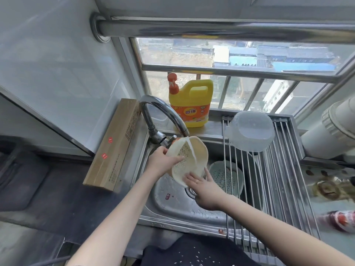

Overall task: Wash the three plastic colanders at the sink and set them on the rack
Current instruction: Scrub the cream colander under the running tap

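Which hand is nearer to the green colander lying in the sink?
Right. The right hand is just left of the green colander; the left hand is farther left, beyond the cream colander.

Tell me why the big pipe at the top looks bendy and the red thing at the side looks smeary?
Head view: the wide-angle lens bows the steel rail and window bars near the edges; the red-labelled bottle at the right edge is smeared by blur. Daylight from the window glares on the tap, while the cream colander mid-frame stays sharp.
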A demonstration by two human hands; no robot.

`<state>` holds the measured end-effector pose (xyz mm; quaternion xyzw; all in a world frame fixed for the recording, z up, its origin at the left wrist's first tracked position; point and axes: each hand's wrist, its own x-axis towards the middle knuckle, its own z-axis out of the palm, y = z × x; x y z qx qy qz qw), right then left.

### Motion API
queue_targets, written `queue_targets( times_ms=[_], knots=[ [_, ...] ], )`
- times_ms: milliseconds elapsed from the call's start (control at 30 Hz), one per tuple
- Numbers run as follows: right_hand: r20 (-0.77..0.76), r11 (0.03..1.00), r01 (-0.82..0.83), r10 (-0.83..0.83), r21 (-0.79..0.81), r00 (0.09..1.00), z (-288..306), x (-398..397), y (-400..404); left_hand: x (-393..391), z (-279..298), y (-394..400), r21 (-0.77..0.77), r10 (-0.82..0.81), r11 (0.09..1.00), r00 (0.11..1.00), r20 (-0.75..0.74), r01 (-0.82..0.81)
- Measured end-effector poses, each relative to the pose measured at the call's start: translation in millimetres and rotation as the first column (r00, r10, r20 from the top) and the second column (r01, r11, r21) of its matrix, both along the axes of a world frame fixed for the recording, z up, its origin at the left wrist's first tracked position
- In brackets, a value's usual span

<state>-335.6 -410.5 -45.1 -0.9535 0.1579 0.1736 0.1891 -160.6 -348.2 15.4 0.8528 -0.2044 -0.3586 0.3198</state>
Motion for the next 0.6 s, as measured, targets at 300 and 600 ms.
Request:
queue_targets(
  times_ms=[300, 600],
  knots=[
    [-0.013, 0.892, 0.125, -0.145, -0.434, 0.989, 18, 0, -31, -6, -6, 10, -0.114, 0.047, 0.990, 0.948, -0.314, -0.087],
    [-0.047, 0.920, -0.036, 0.019, -0.389, 0.999, 3, 14, -18, 2, -24, 20, -0.062, 0.126, 0.982, 0.860, -0.494, -0.179]
  ],
)
